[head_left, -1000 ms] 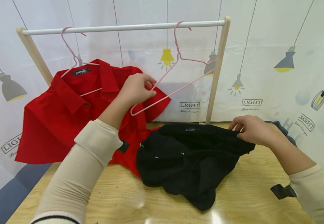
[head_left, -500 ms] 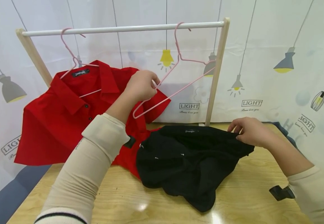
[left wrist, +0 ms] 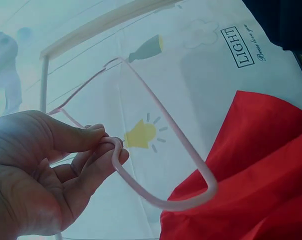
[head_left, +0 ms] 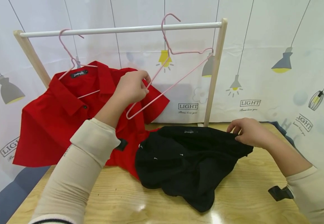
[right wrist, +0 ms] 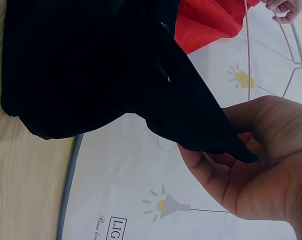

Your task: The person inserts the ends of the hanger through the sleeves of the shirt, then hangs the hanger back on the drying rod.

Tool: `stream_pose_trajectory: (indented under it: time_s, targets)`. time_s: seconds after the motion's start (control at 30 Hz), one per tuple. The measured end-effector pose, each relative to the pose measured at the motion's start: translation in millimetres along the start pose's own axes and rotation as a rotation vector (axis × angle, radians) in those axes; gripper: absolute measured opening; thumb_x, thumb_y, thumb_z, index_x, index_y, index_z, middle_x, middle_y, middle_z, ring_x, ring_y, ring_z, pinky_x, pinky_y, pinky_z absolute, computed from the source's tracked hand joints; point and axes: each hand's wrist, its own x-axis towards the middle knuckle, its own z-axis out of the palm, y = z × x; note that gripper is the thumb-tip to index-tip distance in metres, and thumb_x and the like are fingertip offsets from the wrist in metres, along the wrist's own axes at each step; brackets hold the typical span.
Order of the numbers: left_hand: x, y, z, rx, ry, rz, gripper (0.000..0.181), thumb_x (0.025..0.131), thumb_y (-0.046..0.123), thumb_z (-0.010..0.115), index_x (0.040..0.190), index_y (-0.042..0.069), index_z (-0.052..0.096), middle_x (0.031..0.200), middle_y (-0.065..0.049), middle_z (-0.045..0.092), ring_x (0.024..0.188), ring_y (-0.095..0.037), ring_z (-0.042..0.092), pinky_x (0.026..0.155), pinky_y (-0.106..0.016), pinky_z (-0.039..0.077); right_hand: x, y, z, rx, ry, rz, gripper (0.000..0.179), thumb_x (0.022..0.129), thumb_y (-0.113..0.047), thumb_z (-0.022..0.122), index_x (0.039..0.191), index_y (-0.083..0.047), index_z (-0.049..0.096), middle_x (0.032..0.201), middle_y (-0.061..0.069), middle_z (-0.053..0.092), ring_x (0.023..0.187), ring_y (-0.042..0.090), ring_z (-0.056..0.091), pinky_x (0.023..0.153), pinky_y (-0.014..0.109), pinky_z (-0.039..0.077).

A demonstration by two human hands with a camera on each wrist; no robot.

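Note:
My left hand (head_left: 132, 85) pinches the left arm of a pink wire hanger (head_left: 182, 53) between thumb and fingers. The hanger tilts, its hook standing above the rack's white rail (head_left: 122, 30). In the left wrist view the thumb and fingertips close on a bend of the hanger (left wrist: 156, 200). With thumb and fingers, my right hand (head_left: 248, 132) holds the right edge of a black garment (head_left: 184, 161) with a neck label. In the right wrist view, a corner of the black garment (right wrist: 206, 110) lies between my thumb and fingers; its far side is hidden.
A red short-sleeved shirt (head_left: 41, 124) hangs on another pink hanger (head_left: 66, 46) at the rack's left, its lower part spread under the black garment. Wooden posts (head_left: 215, 74) hold the rail. Everything stands on a wooden table (head_left: 117, 193) before a lamp-printed backdrop (head_left: 262, 46).
The held hanger has risen and shifted left, its hook lifting from the rail to above it. My left hand first moved slightly right, then back left. My right hand stays on the black garment.

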Motion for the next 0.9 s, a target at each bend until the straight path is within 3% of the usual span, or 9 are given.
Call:
stream_pose_trajectory:
  time_s: [0.2,0.53,0.9]
  targets:
    - [-14.6,-15.2,-1.8,0.012,0.027,0.011,0.027,0.088,0.012,0.069,0.112,0.009,0.058,0.097,-0.010,0.061,0.086,-0.027,0.057,0.077,-0.038,0.053,-0.7,-1,2,0.005,0.000,0.010,0.024,0.080,0.008,0.065,0.102,-0.003,0.068,0.086,0.006,0.067,0.079,0.026,0.061,0.066,0.041,0.052]
    - [-51.4,-43.2,1.5,0.012,0.040,0.052,0.024,0.085,0.009,0.072,0.106,0.010,0.061,0.084,-0.008,0.062,0.076,-0.026,0.057,0.068,-0.038,0.053,-5.2,-3,3,0.024,-0.007,0.016,0.025,0.081,0.008,0.065,0.104,-0.002,0.067,0.089,0.008,0.066,0.080,0.027,0.062,0.069,0.045,0.053]
    - [-85.2,-59.8,-4.2,0.044,0.041,0.074,0.024,0.083,0.005,0.074,0.104,0.008,0.062,0.085,-0.009,0.064,0.075,-0.027,0.057,0.069,-0.042,0.054,-6.6,2,5,0.018,0.018,0.002,0.024,0.080,0.008,0.067,0.103,-0.001,0.066,0.089,0.008,0.067,0.080,0.027,0.063,0.073,0.049,0.052]
